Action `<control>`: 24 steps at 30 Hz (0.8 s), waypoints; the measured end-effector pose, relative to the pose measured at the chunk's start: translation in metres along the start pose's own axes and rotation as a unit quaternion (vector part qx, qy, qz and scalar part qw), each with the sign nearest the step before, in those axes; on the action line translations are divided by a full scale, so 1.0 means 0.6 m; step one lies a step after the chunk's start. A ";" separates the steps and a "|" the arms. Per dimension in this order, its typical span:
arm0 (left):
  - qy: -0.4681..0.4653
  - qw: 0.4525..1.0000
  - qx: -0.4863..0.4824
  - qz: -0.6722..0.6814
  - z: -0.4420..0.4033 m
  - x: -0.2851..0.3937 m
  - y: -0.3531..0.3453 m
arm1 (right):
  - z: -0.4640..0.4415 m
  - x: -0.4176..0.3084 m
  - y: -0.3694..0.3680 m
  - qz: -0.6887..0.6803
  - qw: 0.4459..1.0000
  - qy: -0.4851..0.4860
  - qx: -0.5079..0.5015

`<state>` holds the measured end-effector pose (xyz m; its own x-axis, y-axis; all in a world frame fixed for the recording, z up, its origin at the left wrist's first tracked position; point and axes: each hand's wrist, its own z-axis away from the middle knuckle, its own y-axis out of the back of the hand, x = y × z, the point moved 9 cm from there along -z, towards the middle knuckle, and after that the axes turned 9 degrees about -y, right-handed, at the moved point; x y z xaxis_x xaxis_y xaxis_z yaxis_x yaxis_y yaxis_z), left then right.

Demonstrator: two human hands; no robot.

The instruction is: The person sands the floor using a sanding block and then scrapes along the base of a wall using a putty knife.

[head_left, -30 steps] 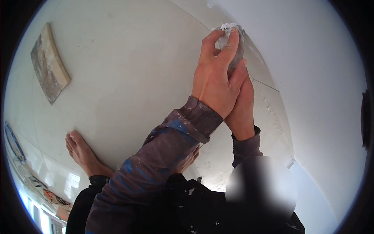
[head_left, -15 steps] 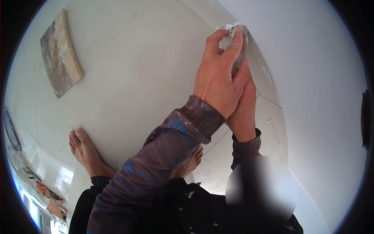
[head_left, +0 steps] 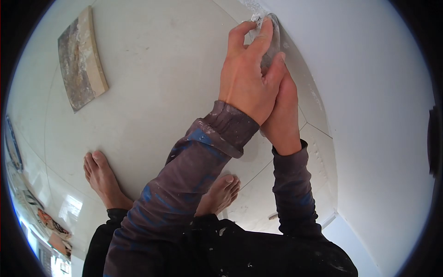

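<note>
A flat grey scraper (head_left: 273, 48) with white residue on its tip lies along the foot of the white wall, at the upper middle of the head view. My left hand (head_left: 244, 83) is on top, its fingers bent and pressed onto the blade. Beneath it, my right hand (head_left: 285, 115) grips the same scraper from the wall side, its fingers and the scraper's handle largely hidden. White crumbs (head_left: 253, 6) gather along the joint between floor and wall, just ahead of the tip.
The white wall (head_left: 369, 101) rises on the right. On the pale tiled floor (head_left: 157, 87) lies a stained board (head_left: 78, 64) with a wooden strip. My bare feet (head_left: 105, 180) stand below. Several items, including an orange patterned one (head_left: 51, 224), lie at the lower left edge.
Both hands have moved forward and slightly left with the scraper, along the wall's foot. The grip looks the same. The view has shifted a little, and more of the right sleeve shows.
</note>
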<state>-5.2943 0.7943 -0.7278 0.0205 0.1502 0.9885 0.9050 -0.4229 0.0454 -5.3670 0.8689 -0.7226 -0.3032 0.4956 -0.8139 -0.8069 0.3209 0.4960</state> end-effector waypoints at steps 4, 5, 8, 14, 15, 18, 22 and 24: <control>-0.004 1.000 0.013 -0.009 -0.020 -0.007 0.019 | -0.019 -0.016 -0.021 -0.047 0.999 -0.007 -0.018; -0.006 1.000 0.015 -0.010 -0.026 -0.009 0.024 | -0.024 -0.024 -0.025 -0.035 0.999 0.014 -0.017; -0.036 0.999 0.033 -0.021 -0.040 -0.010 0.042 | -0.038 -0.036 -0.036 -0.039 0.999 0.026 -0.014; -0.068 0.994 0.038 -0.080 -0.071 -0.012 0.073 | -0.065 -0.066 -0.058 -0.032 0.998 0.049 -0.018; -0.061 0.995 0.037 -0.077 -0.075 -0.015 0.076 | -0.069 -0.071 -0.061 -0.024 0.998 0.047 -0.016; -0.054 0.995 0.032 -0.074 -0.088 -0.021 0.090 | -0.081 -0.081 -0.073 -0.071 0.997 0.040 -0.010; -0.030 0.997 0.006 -0.066 -0.096 -0.022 0.103 | -0.084 -0.093 -0.087 -0.050 0.998 0.022 -0.009; -0.028 0.998 0.007 -0.063 -0.102 -0.022 0.109 | -0.090 -0.097 -0.091 -0.054 0.998 0.016 -0.006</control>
<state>-5.2615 0.7098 -0.7287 -0.0705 0.2522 0.9651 0.9079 -0.3845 0.1668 -5.3328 0.7791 -0.7188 -0.2291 0.4332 -0.8717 -0.8422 0.3608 0.4007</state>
